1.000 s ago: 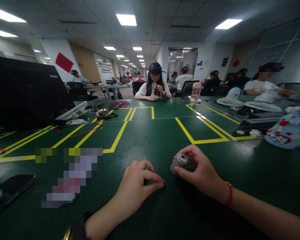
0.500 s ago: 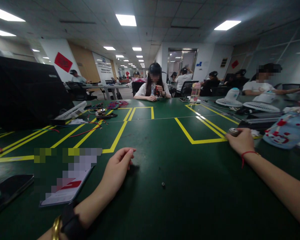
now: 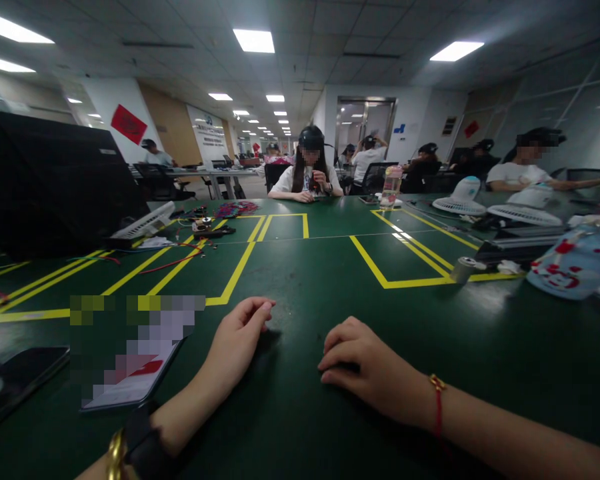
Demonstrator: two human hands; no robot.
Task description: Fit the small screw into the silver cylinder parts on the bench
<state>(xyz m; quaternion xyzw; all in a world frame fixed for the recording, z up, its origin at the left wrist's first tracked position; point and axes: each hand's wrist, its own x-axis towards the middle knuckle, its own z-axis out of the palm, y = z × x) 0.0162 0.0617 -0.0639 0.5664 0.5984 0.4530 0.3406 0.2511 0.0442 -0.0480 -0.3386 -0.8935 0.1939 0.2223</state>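
Observation:
My right hand (image 3: 367,369) rests knuckles-up on the green table (image 3: 300,280), fingers bent and pressed together, fingertips down on the surface; anything under them is hidden. My left hand (image 3: 240,335) lies on its side just to the left, fingers loosely bent and nothing in it. A small grey cylinder (image 3: 463,269) lies on the table at the far right, on a yellow tape line, well away from both hands. A red cord circles my right wrist, and a black band and a gold bangle my left.
A phone (image 3: 17,381) and a blurred card (image 3: 130,377) lie at near left. A black monitor (image 3: 55,187), keyboard and loose wires (image 3: 180,260) sit at far left. Fans (image 3: 463,197) and a blue patterned container (image 3: 575,261) stand at right. A person (image 3: 310,175) sits opposite.
My right hand let go of the grey cylinder at the far right and came back to the near middle, covering the spot where a tiny black piece lay. My left hand barely moved.

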